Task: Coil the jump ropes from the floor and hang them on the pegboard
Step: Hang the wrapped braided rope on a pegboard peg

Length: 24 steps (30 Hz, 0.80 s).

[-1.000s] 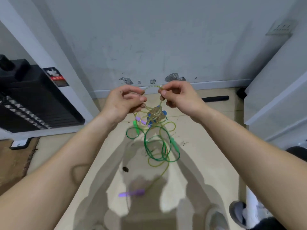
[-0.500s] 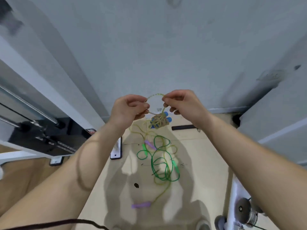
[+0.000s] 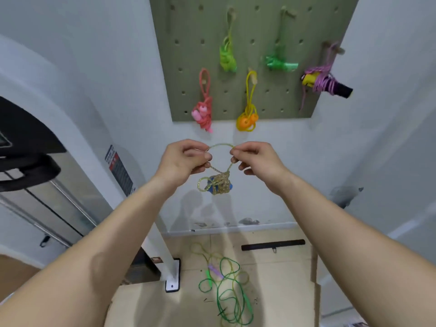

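Fingers (image 3: pixel 200 154) of the left hand (image 3: pixel 181 161) and right hand (image 3: pixel 257 159) are curled into pinches. At twelve o'clock, the green pegboard (image 3: pixel 188 55) carries five coiled ropes (image 3: pixel 247 119). At six o'clock, loose green and yellow jump ropes (image 3: pixel 226 291) lie tangled on the floor (image 3: pixel 283 291). Between the hands hangs a glittery yellow coiled rope (image 3: pixel 217 185), pinched by its top loop.

Bare forearms (image 3: pixel 122 234) — L hand (image 3: pixel 185 159), R hand (image 3: pixel 258 159)

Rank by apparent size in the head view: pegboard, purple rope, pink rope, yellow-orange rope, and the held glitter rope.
1. pegboard, by far.
2. purple rope.
3. pink rope and yellow-orange rope: alike, unranked.
glitter rope: similar extent, but nearer the camera, so unsure.
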Motion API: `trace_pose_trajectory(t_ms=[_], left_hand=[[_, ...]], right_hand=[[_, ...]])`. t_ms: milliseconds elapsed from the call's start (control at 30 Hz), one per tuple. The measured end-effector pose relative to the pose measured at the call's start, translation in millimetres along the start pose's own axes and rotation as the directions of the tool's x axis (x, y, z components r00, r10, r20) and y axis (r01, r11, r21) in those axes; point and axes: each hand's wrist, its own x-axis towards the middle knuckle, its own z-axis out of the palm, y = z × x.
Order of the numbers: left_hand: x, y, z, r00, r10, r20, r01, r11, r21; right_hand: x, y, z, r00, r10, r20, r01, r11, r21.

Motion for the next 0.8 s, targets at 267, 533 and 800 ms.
trace_pose_trajectory(t_ms=[267,533,800], left_hand=[[14,102,-12,0.978,0.206,0.027,-0.205,0.978,-0.034],[57,164,6,0.962,0.269,0.051,-0.264,0.96,-0.099],[119,199,75,0.952,0.307,0.019,-0.306,0.951,-0.035]], right_hand=[[6,-97,-11,0.982,-0.125,-0.145,0.131,0.991,0.037],[33,-149,-39,0.935,-0.222,-0.275,0.253,0.964,0.083],[89,-173,-121,0.908,-0.29,-0.304,0.299,0.954,-0.018]])
